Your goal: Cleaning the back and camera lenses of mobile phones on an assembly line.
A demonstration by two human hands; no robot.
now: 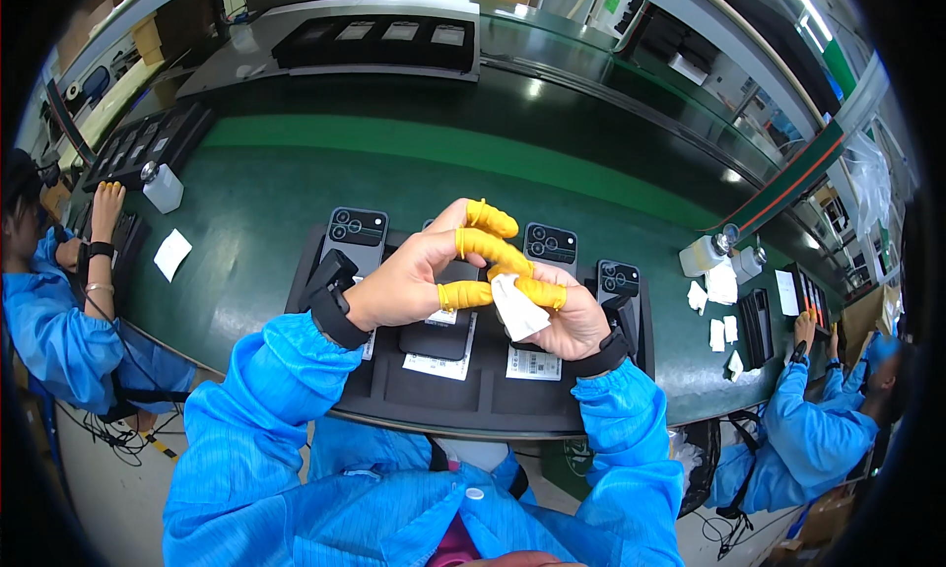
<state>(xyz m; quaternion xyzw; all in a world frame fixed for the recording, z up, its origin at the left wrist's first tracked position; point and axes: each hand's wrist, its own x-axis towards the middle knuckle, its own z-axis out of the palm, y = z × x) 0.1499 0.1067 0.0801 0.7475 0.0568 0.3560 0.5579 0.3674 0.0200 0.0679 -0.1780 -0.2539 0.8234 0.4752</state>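
My left hand (pixel 399 286) and my right hand (pixel 570 321) meet above a dark tray (pixel 463 400). Yellow finger cots cover several fingers on both. A crumpled white wipe (pixel 519 311) is pinched by my right fingers and hangs below them. My left thumb and index fingertip close on its upper end. Beneath my hands a dark phone (pixel 434 340) lies over a white label sheet. Dark phones with camera clusters rest along the tray's far side: one at left (pixel 355 230), one in the middle (pixel 550 244), one at right (pixel 619 279). My hands partly hide another.
White bottles stand left (pixel 163 188) and right (pixel 702 257) on the green table (pixel 266 183). Wipes (pixel 722 283) lie at right, near a black tray (pixel 756 329). Across the table is another phone tray (pixel 374 43). Co-workers in blue sit left (pixel 69 321) and right (pixel 818 409).
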